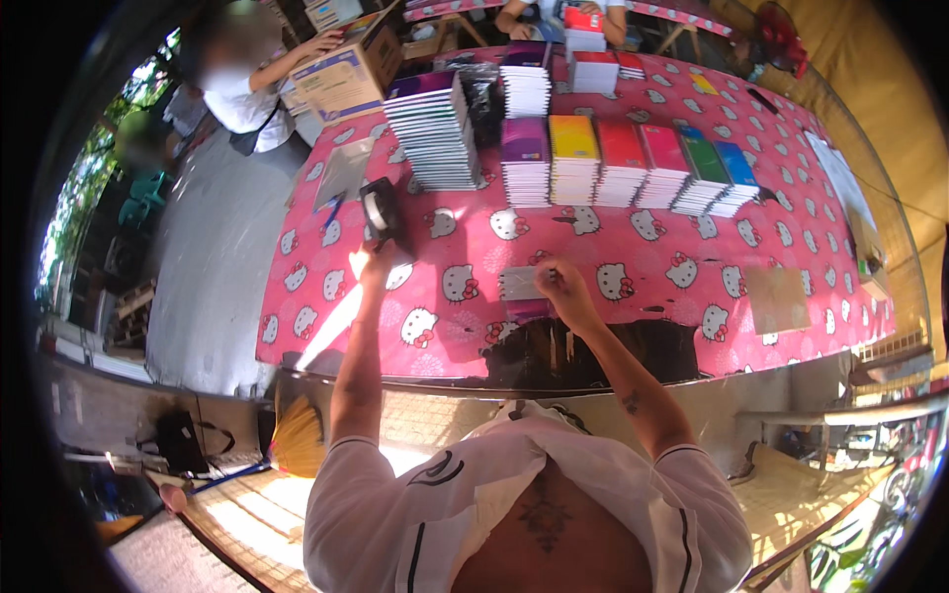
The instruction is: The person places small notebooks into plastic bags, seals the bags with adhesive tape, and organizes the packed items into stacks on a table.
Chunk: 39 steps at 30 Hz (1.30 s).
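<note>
My left hand (372, 259) is closed at the near end of a black tape dispenser (384, 210), which carries a roll of clear tape. My right hand (563, 287) is closed in a fist-like pinch at the right edge of a small wire-bound notebook stack (518, 285). Whatever the right fingers hold, if anything, is too small to see. This stack is pale on top, with purple at its near end. Beyond my hands stands a row of notebook stacks with purple (525, 141), yellow (574, 138), red (621, 145), pink (663, 148), green (701, 156) and blue (735, 164) covers.
A tall purple-topped notebook stack (432, 133) stands beyond the dispenser. A cardboard box (346, 79) sits at the far left, with a person's hand (321, 42) on it. Another person handles red notebooks (583, 20) at the far edge. A brown flat piece (779, 300) lies at right.
</note>
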Each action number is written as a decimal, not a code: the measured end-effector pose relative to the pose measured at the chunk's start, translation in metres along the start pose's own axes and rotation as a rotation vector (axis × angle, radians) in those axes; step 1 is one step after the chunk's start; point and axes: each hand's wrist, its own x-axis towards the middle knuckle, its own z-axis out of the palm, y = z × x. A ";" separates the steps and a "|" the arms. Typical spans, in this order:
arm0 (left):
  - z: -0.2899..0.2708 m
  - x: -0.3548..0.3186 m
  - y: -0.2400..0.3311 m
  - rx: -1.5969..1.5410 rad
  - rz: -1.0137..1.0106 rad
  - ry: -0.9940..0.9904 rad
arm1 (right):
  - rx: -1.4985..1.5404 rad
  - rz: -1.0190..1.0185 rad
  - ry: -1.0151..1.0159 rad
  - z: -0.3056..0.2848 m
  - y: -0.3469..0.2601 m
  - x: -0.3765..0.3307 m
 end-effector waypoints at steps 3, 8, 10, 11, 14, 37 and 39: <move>-0.010 0.005 -0.023 -0.827 -0.575 -0.369 | -0.090 -0.029 0.008 0.002 -0.005 0.004; 0.030 -0.034 -0.014 -1.117 -0.466 0.111 | -0.099 0.037 0.019 -0.004 -0.006 0.004; 0.047 -0.058 0.011 -1.325 -0.723 -0.110 | -0.157 0.009 0.102 -0.019 -0.005 0.001; 0.004 -0.041 -0.077 -0.962 -0.547 0.041 | -0.096 -0.048 0.011 0.020 -0.023 0.006; -0.012 -0.022 -0.024 0.496 -0.185 -0.221 | -0.170 0.001 0.100 0.002 -0.011 0.000; 0.016 -0.143 0.131 -1.299 0.066 -1.126 | 0.437 0.192 0.151 0.011 0.001 -0.031; 0.006 -0.177 0.132 -0.940 0.129 -0.862 | 0.588 0.274 0.124 0.026 0.006 -0.029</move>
